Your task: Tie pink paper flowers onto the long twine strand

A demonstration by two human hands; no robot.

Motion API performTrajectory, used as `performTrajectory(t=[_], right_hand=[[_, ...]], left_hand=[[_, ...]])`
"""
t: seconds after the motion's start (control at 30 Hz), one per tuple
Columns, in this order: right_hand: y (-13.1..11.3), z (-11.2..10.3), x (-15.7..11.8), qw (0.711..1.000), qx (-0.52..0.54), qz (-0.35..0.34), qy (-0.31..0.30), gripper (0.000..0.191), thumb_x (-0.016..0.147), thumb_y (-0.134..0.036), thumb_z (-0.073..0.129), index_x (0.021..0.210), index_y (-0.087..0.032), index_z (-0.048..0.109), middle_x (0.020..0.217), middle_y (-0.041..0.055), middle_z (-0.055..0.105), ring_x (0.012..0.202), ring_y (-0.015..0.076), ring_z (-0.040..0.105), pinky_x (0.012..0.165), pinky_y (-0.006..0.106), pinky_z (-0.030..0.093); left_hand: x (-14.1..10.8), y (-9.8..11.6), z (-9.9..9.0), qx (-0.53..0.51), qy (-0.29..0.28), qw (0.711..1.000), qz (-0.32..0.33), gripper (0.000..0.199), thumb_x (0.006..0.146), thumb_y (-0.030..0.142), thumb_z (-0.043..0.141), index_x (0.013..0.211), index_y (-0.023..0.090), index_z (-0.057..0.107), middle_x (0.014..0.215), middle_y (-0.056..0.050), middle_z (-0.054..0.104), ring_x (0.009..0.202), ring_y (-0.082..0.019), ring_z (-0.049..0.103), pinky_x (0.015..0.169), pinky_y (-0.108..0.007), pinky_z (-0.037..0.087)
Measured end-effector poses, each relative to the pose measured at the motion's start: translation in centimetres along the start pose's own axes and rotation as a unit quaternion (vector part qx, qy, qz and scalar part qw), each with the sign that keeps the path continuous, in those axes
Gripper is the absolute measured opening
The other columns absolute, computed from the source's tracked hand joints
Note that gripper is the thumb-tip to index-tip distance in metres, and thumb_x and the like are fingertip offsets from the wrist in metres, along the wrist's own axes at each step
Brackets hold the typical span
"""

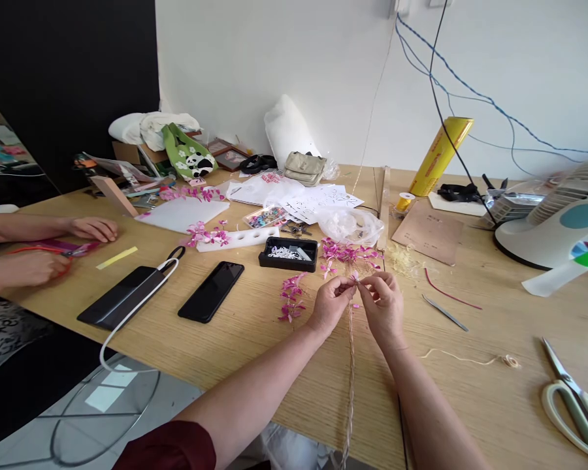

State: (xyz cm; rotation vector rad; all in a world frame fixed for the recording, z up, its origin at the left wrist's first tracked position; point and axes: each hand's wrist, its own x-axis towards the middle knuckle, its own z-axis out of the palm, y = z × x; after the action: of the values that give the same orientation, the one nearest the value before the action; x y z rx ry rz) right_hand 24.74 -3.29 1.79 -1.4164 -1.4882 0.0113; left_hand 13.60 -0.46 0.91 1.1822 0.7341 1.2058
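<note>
Flower petals (355, 276) in pale pink are pinched in the fingertips of both the left hand (332, 303) and right hand (384, 308), over the bench (255, 356), where a twisted cord (351, 372) rises between the wrists. Beyond, a black tray (287, 264) contains small white pieces (281, 251); behind it, a clear box (247, 219) contains multicoloured bits (270, 215).

Smooth wood-grain tabletop (264, 352) from where I stand, rough-looking twisted cord (351, 365), glossy phone (211, 292), shiny metal tweezers (445, 313), now crinkled plastic bag (350, 225), matt cardboard (428, 234)!
</note>
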Motion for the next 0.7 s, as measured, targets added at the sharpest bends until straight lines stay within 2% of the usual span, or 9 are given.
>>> performTrajectory(t=[0.13, 0.27, 0.5, 0.7], right_hand=[[0.30, 0.04, -0.16, 1.000, 0.001, -0.003, -0.016, 0.009, 0.080, -0.021, 0.053, 0.073, -0.019, 0.058, 0.073, 0.0010, 0.055, 0.062, 0.0120, 0.051, 0.055, 0.024, 0.041], [0.40, 0.02, -0.18, 1.000, 0.009, 0.007, -0.017, 0.007, 0.079, -0.023, 0.054, 0.073, -0.020, 0.056, 0.066, -0.0008, 0.056, 0.057, 0.0115, 0.050, 0.054, 0.023, 0.040], [0.63, 0.03, -0.21, 0.998, 0.005, 0.027, -0.053, 0.010, 0.081, -0.025, 0.051, 0.072, -0.020, 0.052, 0.067, -0.0004, 0.057, 0.059, 0.0127, 0.053, 0.057, 0.024, 0.042], [0.64, 0.20, -0.31, 0.996, 0.010, 0.050, -0.074, 0.008, 0.080, -0.027, 0.050, 0.075, -0.020, 0.052, 0.066, -0.0004, 0.058, 0.057, 0.0124, 0.054, 0.053, 0.022, 0.041]], left_hand=[[-0.25, 0.07, 0.03, -0.081, -0.023, 0.996, -0.019, 0.030, 0.071, 0.028, 0.065, 0.097, 0.016, 0.056, 0.073, 0.000, 0.056, 0.065, -0.009, 0.051, 0.060, -0.021, 0.040], [-0.21, 0.06, -0.09, -0.124, -0.025, 0.991, -0.040, 0.029, 0.071, 0.029, 0.065, 0.095, 0.016, 0.056, 0.074, 0.000, 0.056, 0.064, -0.008, 0.052, 0.060, -0.021, 0.041], [0.06, 0.24, -0.11, -0.039, -0.017, 0.999, -0.001, 0.019, 0.069, 0.029, 0.067, 0.075, 0.013, 0.057, 0.070, 0.001, 0.056, 0.065, -0.008, 0.052, 0.063, -0.020, 0.041], [0.28, -0.36, -0.39, 0.027, -0.019, 0.999, 0.037, 0.016, 0.071, 0.025, 0.064, 0.082, 0.013, 0.062, 0.080, -0.004, 0.063, 0.075, -0.013, 0.058, 0.074, -0.025, 0.045]])
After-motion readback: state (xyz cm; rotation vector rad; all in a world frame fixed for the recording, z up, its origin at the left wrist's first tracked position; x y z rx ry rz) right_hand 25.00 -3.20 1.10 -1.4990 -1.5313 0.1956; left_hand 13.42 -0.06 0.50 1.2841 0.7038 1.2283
